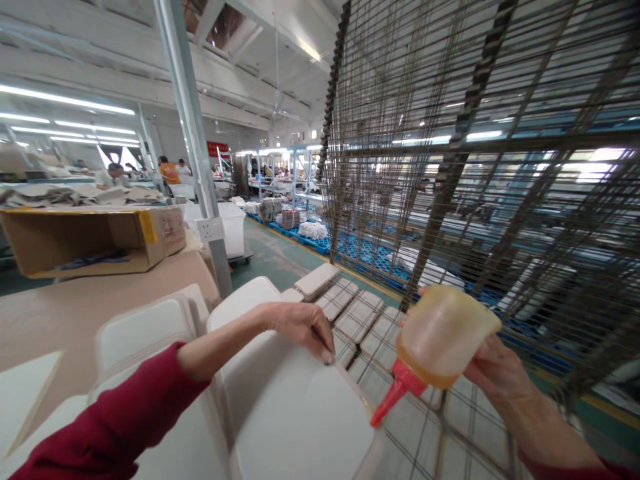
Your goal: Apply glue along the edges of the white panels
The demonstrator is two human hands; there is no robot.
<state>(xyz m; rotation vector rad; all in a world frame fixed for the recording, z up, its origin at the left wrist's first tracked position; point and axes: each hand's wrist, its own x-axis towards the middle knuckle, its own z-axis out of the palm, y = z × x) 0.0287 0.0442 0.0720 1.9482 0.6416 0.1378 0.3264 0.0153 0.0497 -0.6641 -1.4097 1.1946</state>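
My right hand [493,373] is wrapped round a soft yellowish squeeze bottle [443,333] with a red nozzle [393,397]. The bottle is tipped so the nozzle points down-left at the edge of a large white flat piece [300,413]. My left hand [305,327], on a dark red sleeve, rests on the far edge of that white piece with its fingers curled down and pressing it. The piece lies partly on a wire grid rack [425,433].
Small white rectangular pieces [350,310] lie in rows on the grid beyond my hands. Raised wire racks [475,153] stand at the right. More white pieces [145,327] lie on the brown table [75,307], with an open cardboard box [90,240]. People work far back left.
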